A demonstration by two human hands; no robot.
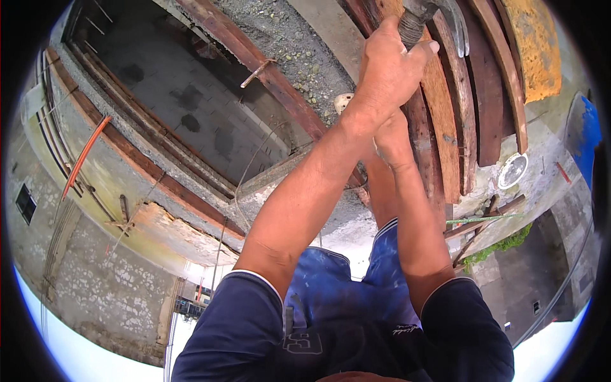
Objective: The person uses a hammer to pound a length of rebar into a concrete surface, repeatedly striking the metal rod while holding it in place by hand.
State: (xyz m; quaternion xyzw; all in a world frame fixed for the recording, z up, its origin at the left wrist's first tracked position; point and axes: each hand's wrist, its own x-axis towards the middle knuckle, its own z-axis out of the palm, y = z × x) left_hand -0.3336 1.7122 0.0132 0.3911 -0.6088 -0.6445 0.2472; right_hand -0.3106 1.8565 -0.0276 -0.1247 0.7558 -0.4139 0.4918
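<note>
My left hand (389,67) reaches to the top of the view, crossing over my right hand. Its fingers and thumb close round a tool with a dark ribbed grip (412,30). A curved grey metal piece (463,28) shows just right of the grip; I cannot tell whether it belongs to the tool. My right hand (391,130) lies beneath the left wrist, its fingers hidden. Below both hands are long reddish-brown wooden planks (442,121) lying side by side. A pale round object with small dark holes (344,102) sits beside my left wrist.
At the left, a wood-edged rectangular opening (197,108) looks down onto a grey block surface. A wooden beam (273,79) with a short rod crosses its edge. Orange conduit (86,156) and thin wires lie farther left. A white round lid (513,170) and a yellow worn sheet (533,48) lie right.
</note>
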